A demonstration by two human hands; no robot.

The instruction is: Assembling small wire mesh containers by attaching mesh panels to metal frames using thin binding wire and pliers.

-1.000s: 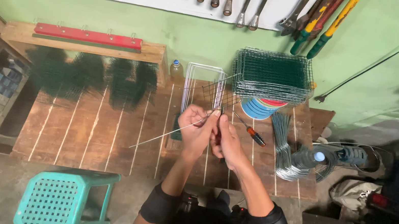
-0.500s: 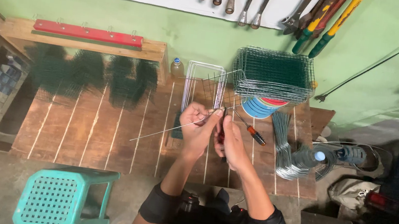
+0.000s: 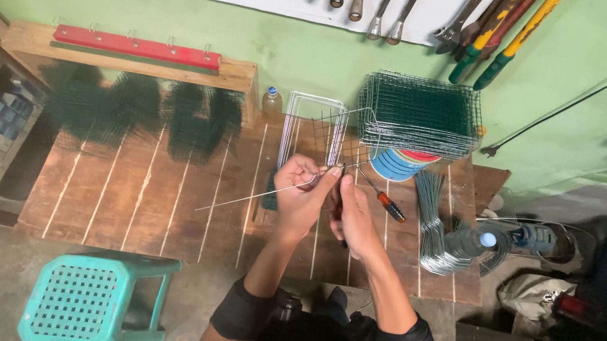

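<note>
- Person at a wooden workbench [image 3: 160,191], both hands up over the middle of it, working on a piece of wire mesh [image 3: 333,131].
- Left hand [image 3: 300,193] is pinching a long thin wire [image 3: 253,197] near its top end; the rest of it runs down and to the left, over the bench.
- Right hand [image 3: 356,216] is closed around what looks like a small tool, tip up right where the wire meets the mesh. Can't make out what the tool is, the hand covers most of it.
- The mesh piece stands just past the fingertips, with a white wire frame [image 3: 313,129] behind it.
- Progress, my read: a stack of green mesh panels [image 3: 420,112] sits on a round tin at the back right, so plenty is cut or done already. This one looks only partly tied, since most of the wire hangs free.
- A bundle of cut wires [image 3: 434,219] lies to the right, so lots of ties are left to use.
- A screwdriver with an orange handle [image 3: 385,201] lies just beside the right hand, untouched.
- Teal plastic stool [image 3: 95,299] is at the near left, and tools hang on the wall above.
</note>
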